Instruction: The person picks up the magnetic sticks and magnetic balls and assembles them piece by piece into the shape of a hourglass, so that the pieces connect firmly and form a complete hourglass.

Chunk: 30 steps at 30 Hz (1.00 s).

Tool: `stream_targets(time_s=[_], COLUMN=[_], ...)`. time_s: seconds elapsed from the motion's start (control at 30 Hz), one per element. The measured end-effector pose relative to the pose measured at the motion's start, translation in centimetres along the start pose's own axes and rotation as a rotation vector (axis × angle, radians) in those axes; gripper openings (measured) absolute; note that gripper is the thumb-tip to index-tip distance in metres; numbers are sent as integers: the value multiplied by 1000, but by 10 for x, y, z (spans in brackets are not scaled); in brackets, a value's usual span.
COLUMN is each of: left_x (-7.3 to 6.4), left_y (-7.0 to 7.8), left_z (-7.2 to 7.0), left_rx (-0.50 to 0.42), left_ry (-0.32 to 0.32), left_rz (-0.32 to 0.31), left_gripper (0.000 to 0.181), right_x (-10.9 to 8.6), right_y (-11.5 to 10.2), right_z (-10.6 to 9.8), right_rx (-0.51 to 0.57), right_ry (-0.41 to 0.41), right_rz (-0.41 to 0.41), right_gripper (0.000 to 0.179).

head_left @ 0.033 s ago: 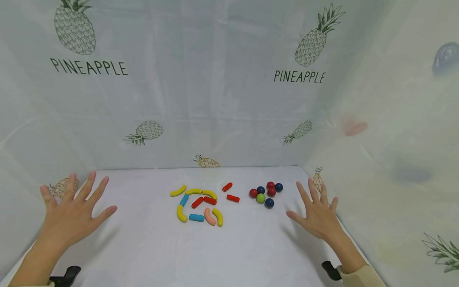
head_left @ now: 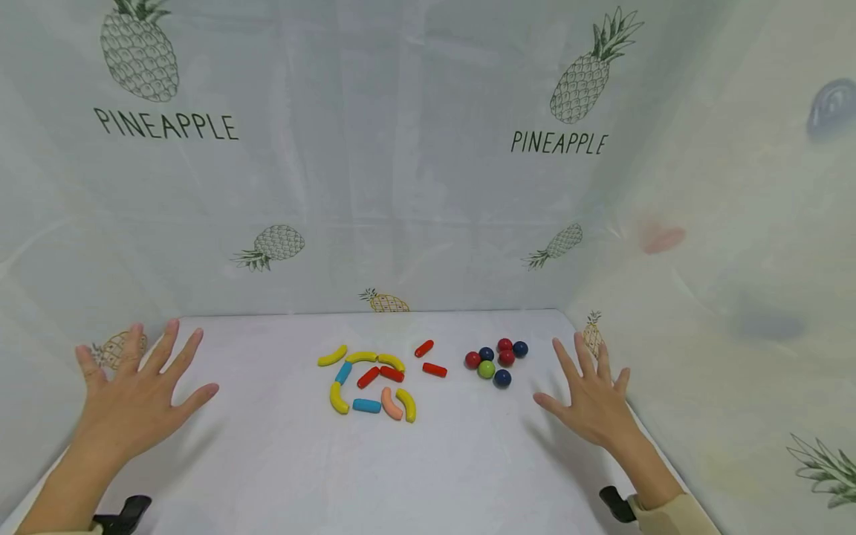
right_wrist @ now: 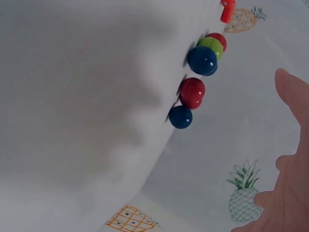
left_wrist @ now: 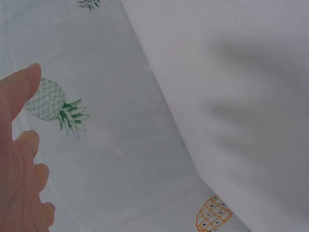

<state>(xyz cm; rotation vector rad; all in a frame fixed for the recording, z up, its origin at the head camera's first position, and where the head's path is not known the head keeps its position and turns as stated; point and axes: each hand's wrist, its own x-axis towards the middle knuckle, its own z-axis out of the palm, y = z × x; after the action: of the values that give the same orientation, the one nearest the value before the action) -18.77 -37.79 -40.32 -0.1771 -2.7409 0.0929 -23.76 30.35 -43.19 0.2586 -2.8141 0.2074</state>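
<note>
My left hand (head_left: pixel 134 405) hovers over the left side of the white table, palm down with fingers spread, holding nothing. Over the right side my right hand (head_left: pixel 595 405) hangs the same way, its thumb pointing towards a cluster of small glossy balls. Three are red (head_left: pixel 472 360), three dark blue (head_left: pixel 502 378) and one green (head_left: pixel 486 369). In mid-table lie several yellow banana-shaped pieces (head_left: pixel 339 398), several red rods (head_left: pixel 435 369), two blue rods (head_left: pixel 366 406) and one curved pink piece (head_left: pixel 391 404). The right wrist view shows the balls (right_wrist: pixel 181 117) beyond that hand's fingers.
A pale curtain (head_left: pixel 401 148) printed with pineapples rises behind the table (head_left: pixel 267 475) and along its sides. Black straps (head_left: pixel 127 513) sit at both wrists, next to cream sleeves (head_left: pixel 675 516). Shadows of the hands fall on the tabletop.
</note>
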Motion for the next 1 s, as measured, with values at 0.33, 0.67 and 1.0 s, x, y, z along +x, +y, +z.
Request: stream_targets(time_s=[0.33,0.67,1.0], left_x=[-1,3,20], left_y=[-2,4,20], left_z=[-2,-3,-10], left_rx=[5,24,27], left_ry=[7,47,88], left_rz=[4,42,105], left_gripper=[102,103,101], right_x=[1,7,15], right_y=[-6,-7,-8], right_z=[-3,-2,0], right_rx=[6,25,64], right_ry=[-16,13,61], right_rz=[-4,-42,-133], right_gripper=[107,106,101])
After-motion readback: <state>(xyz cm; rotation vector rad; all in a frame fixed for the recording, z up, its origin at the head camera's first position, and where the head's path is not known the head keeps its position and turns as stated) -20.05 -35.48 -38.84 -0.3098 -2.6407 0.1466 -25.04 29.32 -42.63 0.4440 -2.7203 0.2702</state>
